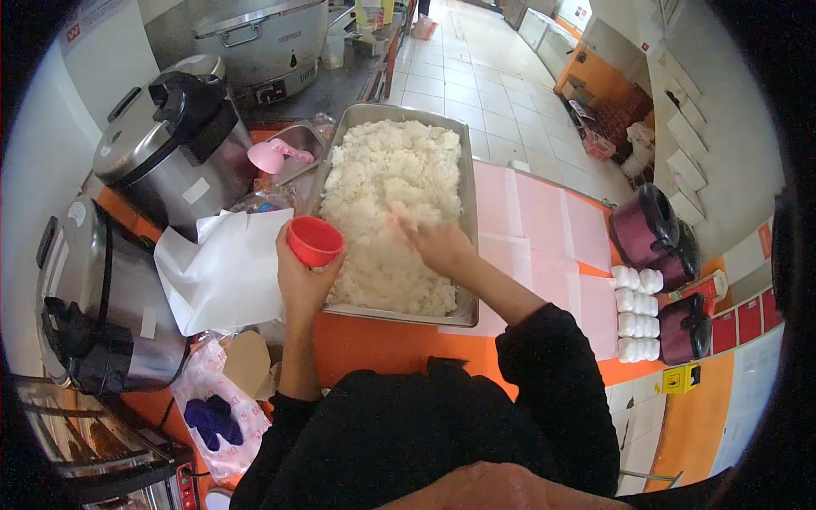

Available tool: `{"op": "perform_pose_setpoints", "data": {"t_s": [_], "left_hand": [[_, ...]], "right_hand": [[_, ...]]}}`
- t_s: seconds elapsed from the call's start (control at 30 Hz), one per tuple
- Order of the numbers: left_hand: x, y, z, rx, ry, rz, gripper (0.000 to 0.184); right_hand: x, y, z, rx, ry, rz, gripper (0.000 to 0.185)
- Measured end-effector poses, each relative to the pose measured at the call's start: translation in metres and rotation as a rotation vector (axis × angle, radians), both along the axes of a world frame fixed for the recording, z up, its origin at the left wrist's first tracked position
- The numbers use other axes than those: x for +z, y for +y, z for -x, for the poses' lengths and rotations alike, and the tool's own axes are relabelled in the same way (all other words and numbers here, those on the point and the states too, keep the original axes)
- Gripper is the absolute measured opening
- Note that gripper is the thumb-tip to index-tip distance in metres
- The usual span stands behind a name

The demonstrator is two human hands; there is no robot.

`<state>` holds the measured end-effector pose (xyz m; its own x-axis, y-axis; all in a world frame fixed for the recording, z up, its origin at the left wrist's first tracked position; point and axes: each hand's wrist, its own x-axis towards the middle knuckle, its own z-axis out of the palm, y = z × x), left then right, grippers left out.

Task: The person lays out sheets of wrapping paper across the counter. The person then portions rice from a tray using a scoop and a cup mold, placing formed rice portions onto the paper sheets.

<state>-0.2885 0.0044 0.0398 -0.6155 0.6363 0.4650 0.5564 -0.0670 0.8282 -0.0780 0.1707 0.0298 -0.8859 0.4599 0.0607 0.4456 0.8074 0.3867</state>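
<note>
My left hand (pixel 299 276) is wrapped round a small red bowl (pixel 315 240), holding it above the left side of a metal tray (pixel 470 183). White cooked rice (pixel 395 161) fills the tray, its surface uneven and hazy in the middle as if steaming. Over the centre of the rice is my right hand (pixel 438 246), its fingers stretched out and touching the grains. The fingertips are blurred and partly lost in the white. No tool shows in that hand.
Large rice cookers (pixel 204 183) line the left side. A pink scoop (pixel 270 156) rests in a small metal pan (pixel 308 136). Pink paper sheets (pixel 544 229) cover the orange table right of the tray, with wrapped white bundles (pixel 637 314) beyond. White paper (pixel 225 272) lies left.
</note>
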Motion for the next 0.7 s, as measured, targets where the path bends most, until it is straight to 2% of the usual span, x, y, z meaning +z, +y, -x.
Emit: {"op": "perform_pose_setpoints", "data": {"t_s": [0.03, 0.1, 0.2, 0.3, 0.4, 0.43, 0.53, 0.6, 0.63, 0.7], "left_hand": [[-0.001, -0.002, 0.0, -0.001, 0.011, 0.009, 0.085], [0.001, -0.004, -0.001, -0.029, 0.009, 0.004, 0.085], [0.001, -0.001, 0.001, -0.041, -0.009, 0.0, 0.086], [0.002, -0.004, -0.004, -0.03, -0.034, 0.011, 0.086], [0.0, -0.003, -0.002, -0.016, 0.002, 0.001, 0.086], [0.0, -0.003, 0.0, -0.002, 0.016, 0.0, 0.086], [0.005, -0.004, -0.002, -0.009, -0.068, -0.02, 0.087], [-0.001, -0.003, 0.0, 0.015, -0.036, -0.053, 0.087], [-0.002, -0.001, 0.0, 0.021, -0.019, -0.07, 0.086], [0.002, -0.002, -0.001, 0.018, -0.051, -0.053, 0.086]], "right_hand": [[0.007, -0.013, 0.0, 0.055, 0.013, 0.025, 0.068], [0.042, -0.03, -0.017, 0.09, -0.028, 0.248, 0.068], [0.078, -0.026, -0.027, 0.007, -0.101, 0.176, 0.059], [0.067, 0.013, -0.012, -0.248, -0.014, 0.243, 0.056], [0.015, -0.016, -0.001, 0.161, 0.003, 0.021, 0.052], [0.033, -0.026, 0.006, 0.051, -0.073, 0.158, 0.054], [0.082, -0.035, -0.009, -0.044, 0.058, 0.184, 0.057], [0.096, -0.05, -0.012, -0.003, -0.102, 0.275, 0.058], [0.098, -0.054, -0.014, 0.013, -0.18, 0.32, 0.058], [0.058, -0.039, -0.019, 0.16, -0.156, 0.306, 0.058]]}}
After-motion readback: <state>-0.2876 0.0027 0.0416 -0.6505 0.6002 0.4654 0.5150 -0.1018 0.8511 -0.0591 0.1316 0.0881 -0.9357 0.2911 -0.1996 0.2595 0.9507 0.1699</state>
